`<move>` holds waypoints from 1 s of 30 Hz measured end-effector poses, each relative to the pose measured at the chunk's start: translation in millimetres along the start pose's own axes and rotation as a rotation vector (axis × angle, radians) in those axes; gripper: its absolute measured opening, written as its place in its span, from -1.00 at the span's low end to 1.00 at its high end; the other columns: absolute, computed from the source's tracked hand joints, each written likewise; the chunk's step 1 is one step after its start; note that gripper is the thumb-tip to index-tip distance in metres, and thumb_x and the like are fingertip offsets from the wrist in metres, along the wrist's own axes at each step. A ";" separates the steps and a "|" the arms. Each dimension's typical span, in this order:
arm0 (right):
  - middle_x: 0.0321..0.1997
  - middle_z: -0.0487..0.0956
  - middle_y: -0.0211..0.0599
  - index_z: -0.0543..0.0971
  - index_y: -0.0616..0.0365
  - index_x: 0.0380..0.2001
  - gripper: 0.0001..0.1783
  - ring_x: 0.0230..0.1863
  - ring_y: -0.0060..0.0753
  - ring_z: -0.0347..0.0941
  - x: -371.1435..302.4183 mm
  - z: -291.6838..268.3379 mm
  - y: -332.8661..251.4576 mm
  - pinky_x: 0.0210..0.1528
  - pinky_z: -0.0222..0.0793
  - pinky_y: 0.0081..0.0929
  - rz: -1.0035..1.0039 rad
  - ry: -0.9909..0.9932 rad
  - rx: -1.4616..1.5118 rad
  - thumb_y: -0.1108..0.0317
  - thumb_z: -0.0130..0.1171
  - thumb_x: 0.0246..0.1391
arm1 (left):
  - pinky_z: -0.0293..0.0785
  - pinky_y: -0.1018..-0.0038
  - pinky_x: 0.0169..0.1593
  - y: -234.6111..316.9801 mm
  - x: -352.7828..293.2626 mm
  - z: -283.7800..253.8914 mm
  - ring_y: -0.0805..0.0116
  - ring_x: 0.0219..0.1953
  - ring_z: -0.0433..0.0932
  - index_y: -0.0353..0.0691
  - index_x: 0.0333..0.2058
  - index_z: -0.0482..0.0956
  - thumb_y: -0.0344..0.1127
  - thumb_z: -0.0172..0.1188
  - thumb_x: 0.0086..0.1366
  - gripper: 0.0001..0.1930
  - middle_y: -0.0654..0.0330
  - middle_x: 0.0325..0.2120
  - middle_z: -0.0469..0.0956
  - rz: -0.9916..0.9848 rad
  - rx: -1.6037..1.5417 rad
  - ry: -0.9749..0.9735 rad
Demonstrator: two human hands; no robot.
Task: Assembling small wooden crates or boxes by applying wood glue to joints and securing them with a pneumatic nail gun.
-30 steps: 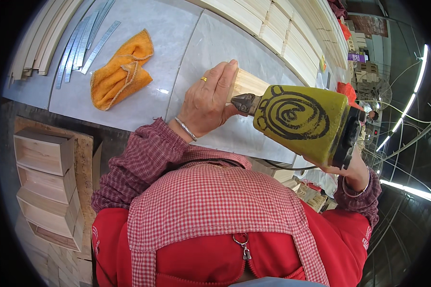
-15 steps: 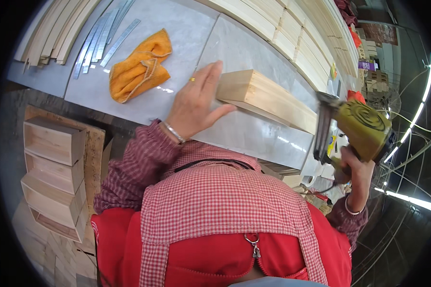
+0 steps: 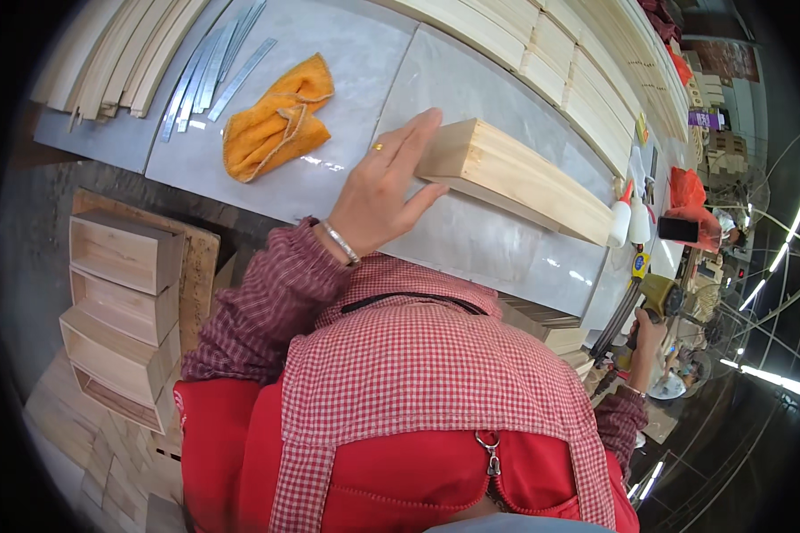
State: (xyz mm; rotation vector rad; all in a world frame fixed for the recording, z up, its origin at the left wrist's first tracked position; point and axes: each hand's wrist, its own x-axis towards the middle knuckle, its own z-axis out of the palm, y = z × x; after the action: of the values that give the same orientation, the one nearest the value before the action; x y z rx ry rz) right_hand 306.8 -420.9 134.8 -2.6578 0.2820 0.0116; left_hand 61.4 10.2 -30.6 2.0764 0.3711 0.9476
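My left hand (image 3: 382, 188) lies with fingers stretched against the left end of a long pale wooden box (image 3: 533, 182), its thumb by the near edge. The box rests on the grey tabletop (image 3: 498, 244); its inside is hidden from here. Far to the right, at the table's end, my right hand (image 3: 647, 345) grips the handle of a yellow-green nail gun (image 3: 660, 293), held well away from the box. An orange cloth (image 3: 280, 124) sits crumpled to the left of my left hand.
Thin silver metal strips (image 3: 206, 75) and long wooden slats (image 3: 116, 58) lie at the far left. Stacked boards (image 3: 542, 71) line the back. Glue bottles (image 3: 621, 218) and a dark phone-like slab (image 3: 678, 229) are at the right. Wooden boxes (image 3: 120, 253) stand low on the left.
My right hand has carried the nail gun away from the box, right and down toward the table's end. My left hand stays at the box's end; the whole view has shifted slightly.
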 end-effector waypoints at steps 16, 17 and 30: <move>-0.35 0.59 -0.01 0.52 0.32 -0.30 -0.52 -0.34 0.00 0.52 102.1 58.9 108.8 -0.26 0.40 -0.25 -0.225 0.012 -0.370 0.07 0.20 -0.11 | 0.48 0.51 -0.25 2.2 79.5 -28.8 0.28 -0.33 0.51 -0.44 -0.06 0.51 -0.10 0.13 0.16 -0.49 -0.01 -0.17 0.51 -0.550 0.255 -0.519; -0.32 0.58 -0.01 0.51 0.32 -0.27 -0.51 -0.32 0.00 0.52 104.7 62.7 111.9 -0.24 0.40 -0.25 -0.225 0.000 -0.355 0.07 0.21 -0.12 | 0.48 0.51 -0.25 -1.3 78.6 -26.4 0.28 -0.33 0.51 -0.44 -0.06 0.51 -0.10 0.13 0.16 -0.49 -0.01 -0.17 0.51 -0.550 0.263 -0.527; -0.10 0.55 -0.05 0.47 0.30 -0.03 -0.37 -0.15 -0.07 0.48 115.4 102.7 108.6 -0.08 0.39 -0.36 -0.083 0.148 -0.233 0.13 0.31 -0.14 | 0.42 0.54 -0.15 -5.6 65.9 -18.1 0.34 -0.21 0.49 -0.42 -0.04 0.50 -0.27 0.16 0.23 -0.61 0.08 -0.19 0.55 -0.521 -0.067 -0.352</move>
State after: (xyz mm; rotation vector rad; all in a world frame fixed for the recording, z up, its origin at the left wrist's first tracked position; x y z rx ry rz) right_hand 402.0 -492.0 -11.9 -2.9059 0.2294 -0.1900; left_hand 93.0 59.5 5.1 1.8971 0.6401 0.2768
